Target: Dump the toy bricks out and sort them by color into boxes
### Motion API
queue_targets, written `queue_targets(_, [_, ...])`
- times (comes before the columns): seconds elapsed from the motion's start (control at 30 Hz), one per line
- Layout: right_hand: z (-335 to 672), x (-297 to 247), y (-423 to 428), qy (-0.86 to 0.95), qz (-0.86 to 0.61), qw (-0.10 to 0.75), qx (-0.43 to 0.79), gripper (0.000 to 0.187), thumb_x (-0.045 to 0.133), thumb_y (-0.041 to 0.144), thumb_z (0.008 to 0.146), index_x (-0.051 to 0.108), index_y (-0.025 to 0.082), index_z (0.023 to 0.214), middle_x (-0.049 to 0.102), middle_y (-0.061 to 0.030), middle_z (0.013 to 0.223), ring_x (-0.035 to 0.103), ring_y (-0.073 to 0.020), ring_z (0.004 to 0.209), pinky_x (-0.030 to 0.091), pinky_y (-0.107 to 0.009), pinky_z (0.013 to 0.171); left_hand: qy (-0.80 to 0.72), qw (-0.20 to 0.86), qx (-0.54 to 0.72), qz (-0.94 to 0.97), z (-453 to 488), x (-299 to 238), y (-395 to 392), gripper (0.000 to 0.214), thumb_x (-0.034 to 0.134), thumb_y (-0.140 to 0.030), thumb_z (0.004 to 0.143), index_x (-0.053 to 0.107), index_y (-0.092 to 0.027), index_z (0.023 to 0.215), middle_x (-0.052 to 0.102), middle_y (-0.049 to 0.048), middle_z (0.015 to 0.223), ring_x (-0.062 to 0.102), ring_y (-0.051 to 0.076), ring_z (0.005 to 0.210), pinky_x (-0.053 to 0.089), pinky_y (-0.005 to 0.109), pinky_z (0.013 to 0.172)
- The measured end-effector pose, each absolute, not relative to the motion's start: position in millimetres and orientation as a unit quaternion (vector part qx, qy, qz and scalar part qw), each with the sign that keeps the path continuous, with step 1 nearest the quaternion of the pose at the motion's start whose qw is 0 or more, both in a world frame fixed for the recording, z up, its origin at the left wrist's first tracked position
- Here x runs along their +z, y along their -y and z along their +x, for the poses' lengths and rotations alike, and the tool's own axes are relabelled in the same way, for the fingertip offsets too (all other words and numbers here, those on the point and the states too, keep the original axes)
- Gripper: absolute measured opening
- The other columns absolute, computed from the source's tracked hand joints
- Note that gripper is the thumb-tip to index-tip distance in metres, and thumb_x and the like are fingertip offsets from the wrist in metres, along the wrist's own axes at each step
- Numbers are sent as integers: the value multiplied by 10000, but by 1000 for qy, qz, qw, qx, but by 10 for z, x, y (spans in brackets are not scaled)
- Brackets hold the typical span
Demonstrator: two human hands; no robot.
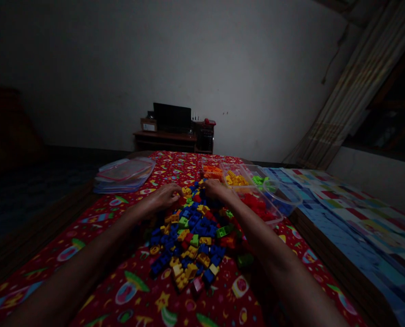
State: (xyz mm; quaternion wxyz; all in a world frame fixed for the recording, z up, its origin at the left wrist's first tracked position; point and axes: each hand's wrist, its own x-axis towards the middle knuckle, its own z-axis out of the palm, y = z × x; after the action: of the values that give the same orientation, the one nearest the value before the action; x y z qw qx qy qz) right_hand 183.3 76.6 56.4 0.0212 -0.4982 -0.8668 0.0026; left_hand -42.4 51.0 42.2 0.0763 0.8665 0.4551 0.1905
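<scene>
- The left hand (166, 196) lay at the far edge of the pile of toy bricks (192, 231), fingers curled onto it; I could not tell whether it gripped one.
- The right hand (216, 188) rested palm down on the pile's far right edge, its grasp equally unclear in the dim light.
- The pile sat on the red patterned cloth (127, 290), between both forearms.
- A clear sorting tray (287, 193) holding colour-sorted bricks stood just beside the right hand.
- Stacked clear lids (124, 175) lay well left.

Dim room, pale wall (121, 68), perhaps a desk (168, 138).
</scene>
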Motion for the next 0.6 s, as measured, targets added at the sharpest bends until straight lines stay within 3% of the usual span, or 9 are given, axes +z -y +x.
queue_targets(0.17, [1898,580,-640,849,-522,78,-11,379,505,109,860,617,162,1218,650,-127,1188,590,-212,1102,436,-270,893,-456,59,197,866,-439,423,-522,302,464,-217,737,732,-188,875,725,72,1006,666,204,926,502,278,844])
queue_targets(0.33, [1842,715,-443,861,-493,119,-36,396,383,69,906,597,137,1232,677,-137,1083,616,-204,996,446,-275,825,-488,75,182,850,-412,469,-475,360,476,-265,750,739,-156,970,739,95,1023,686,210,880,518,262,783])
queue_targets(0.43, [1697,749,-300,883,-462,70,-53,320,399,112,924,643,126,1130,684,-139,1006,626,-205,920,461,-278,790,-492,107,159,849,-413,473,-460,373,466,-295,764,746,-187,986,760,61,988,697,204,841,519,244,746])
queue_targets(0.6, [1477,725,-196,883,-461,-18,-86,286,448,133,906,658,152,1100,672,-144,1074,626,-217,1021,480,-294,851,-491,111,160,849,-476,535,-460,407,439,-365,779,752,-195,975,758,66,1017,694,221,919,517,263,806])
